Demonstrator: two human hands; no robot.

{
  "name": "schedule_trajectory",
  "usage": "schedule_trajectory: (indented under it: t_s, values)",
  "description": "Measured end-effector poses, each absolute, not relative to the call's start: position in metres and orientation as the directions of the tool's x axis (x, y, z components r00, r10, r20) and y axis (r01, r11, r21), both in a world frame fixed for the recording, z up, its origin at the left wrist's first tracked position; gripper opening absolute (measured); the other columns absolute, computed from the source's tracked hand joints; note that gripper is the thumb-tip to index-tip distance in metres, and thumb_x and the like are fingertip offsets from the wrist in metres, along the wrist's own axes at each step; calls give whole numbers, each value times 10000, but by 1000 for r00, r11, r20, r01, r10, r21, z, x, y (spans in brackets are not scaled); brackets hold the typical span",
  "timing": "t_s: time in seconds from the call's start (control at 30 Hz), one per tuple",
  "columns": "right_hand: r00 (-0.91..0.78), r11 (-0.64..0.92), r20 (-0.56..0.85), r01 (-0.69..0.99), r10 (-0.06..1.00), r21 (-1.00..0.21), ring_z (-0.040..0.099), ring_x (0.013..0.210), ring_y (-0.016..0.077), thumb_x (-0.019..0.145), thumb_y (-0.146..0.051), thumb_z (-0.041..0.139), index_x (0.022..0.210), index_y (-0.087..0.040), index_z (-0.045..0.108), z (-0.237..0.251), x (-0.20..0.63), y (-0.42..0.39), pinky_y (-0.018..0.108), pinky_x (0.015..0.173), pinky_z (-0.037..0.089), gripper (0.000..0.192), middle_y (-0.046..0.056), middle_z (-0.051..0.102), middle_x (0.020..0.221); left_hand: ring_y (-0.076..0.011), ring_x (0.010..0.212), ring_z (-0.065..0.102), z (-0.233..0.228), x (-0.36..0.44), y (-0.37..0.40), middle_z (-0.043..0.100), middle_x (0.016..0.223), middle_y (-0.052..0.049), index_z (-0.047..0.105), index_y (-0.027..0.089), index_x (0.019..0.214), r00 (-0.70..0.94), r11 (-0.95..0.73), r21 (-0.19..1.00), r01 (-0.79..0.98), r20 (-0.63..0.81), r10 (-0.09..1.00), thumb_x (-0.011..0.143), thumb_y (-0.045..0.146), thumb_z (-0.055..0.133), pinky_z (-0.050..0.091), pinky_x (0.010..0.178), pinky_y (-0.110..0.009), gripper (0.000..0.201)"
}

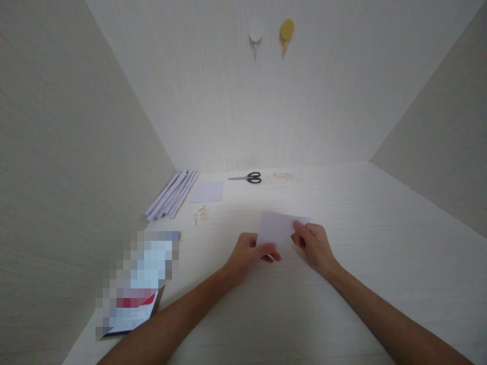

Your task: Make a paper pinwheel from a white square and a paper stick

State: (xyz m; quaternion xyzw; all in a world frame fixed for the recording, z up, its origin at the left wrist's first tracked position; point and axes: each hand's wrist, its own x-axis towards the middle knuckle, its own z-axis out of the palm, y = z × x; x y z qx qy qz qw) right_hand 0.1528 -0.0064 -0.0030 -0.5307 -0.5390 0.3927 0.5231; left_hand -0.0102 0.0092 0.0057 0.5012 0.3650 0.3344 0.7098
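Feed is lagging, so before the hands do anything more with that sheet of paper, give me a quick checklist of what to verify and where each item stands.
1. Left hand grips the sheet of paper at its lower left edge: ok.
2. Right hand pinches the sheet's right edge: ok.
3. Sheet flat and uncreased: cannot tell; it looks smooth, but the light washes out its surface.
4. Desk right under the hands bare: ok.
5. Scissors well away from both hands, at the back of the desk: ok.
6. Rolled papers and spare sheet away from the hands, at back left: ok.
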Motion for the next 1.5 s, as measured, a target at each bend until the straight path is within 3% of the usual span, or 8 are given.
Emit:
schedule_trajectory:
  t_s: [0.27, 0.63, 0.77, 0.87, 0.97, 1.13, 1.3, 1.5]
  values:
    - [282, 191, 137, -173, 949, -966, 231, 325, 43, 745, -409, 537, 324, -156, 401, -11, 166, 6, 232, 374, 114, 509, -58, 268, 294, -113, 547, 576, 3, -14, 11, 636, 568, -42, 604, 102, 548, 521, 330, 929, -165, -202, 829, 612, 278, 659, 430, 536, -222, 196]
    - [337, 239, 142, -265, 931, -934, 301, 293, 40, 709, -358, 594, 322, -147, 464, -4, 163, 13, 218, 347, 151, 459, -35, 361, 265, -109, 520, 566, 4, -8, 9, 629, 545, -47, 585, 104, 519, 494, 296, 937, -183, -173, 852, 604, 281, 660, 411, 518, -223, 210]
    - [484, 407, 195, -381, 853, -830, 301, 293, 35, 669, -319, 634, 350, -156, 456, 2, 176, 17, 194, 331, 178, 400, -55, 350, 276, -104, 500, 557, -2, -17, 7, 624, 534, -51, 584, 102, 515, 491, 283, 936, -211, -149, 859, 601, 263, 661, 410, 503, -218, 198]
    - [394, 335, 148, -465, 907, -819, 336, 315, 35, 652, -326, 650, 382, -153, 471, 5, 180, 18, 183, 328, 204, 367, -45, 411, 336, -106, 521, 555, -5, -19, 10, 620, 555, -49, 569, 108, 534, 471, 304, 916, -262, -154, 869, 600, 250, 660, 402, 481, -209, 181]
    - [240, 206, 100, -468, 966, -860, 383, 334, 54, 666, -355, 638, 346, -155, 455, 4, 172, 16, 196, 370, 279, 419, -36, 397, 314, -104, 563, 549, -4, -15, 13, 592, 576, -32, 549, 117, 548, 385, 285, 885, -369, -134, 913, 643, 291, 623, 400, 492, -204, 211]
    - [52, 60, 40, -487, 998, -871, 386, 336, 61, 672, -378, 630, 345, -153, 496, 1, 158, 9, 203, 362, 245, 419, -30, 399, 312, -112, 621, 534, 2, -9, 15, 545, 630, -17, 508, 138, 599, 369, 280, 848, -451, -108, 923, 672, 448, 563, 412, 549, -229, 323]
    - [3, 32, 34, -420, 999, -907, 372, 342, 63, 673, -421, 613, 353, -152, 489, 0, 157, 7, 204, 349, 205, 437, -23, 418, 329, -86, 500, 474, 4, -10, 11, 550, 559, -1, 530, 136, 663, 507, 225, 952, -209, -91, 857, 579, 467, 641, 332, 479, -209, 360]
    - [-18, 62, 64, -129, 998, -990, 344, 333, 55, 692, -462, 566, 384, -149, 496, -3, 151, 1, 203, 345, 202, 445, -27, 430, 343, -45, 339, 322, 1, -8, 6, 455, 353, 45, 549, 142, 538, 535, 75, 995, 63, -97, 839, 711, 422, 514, 246, 420, -199, 331]
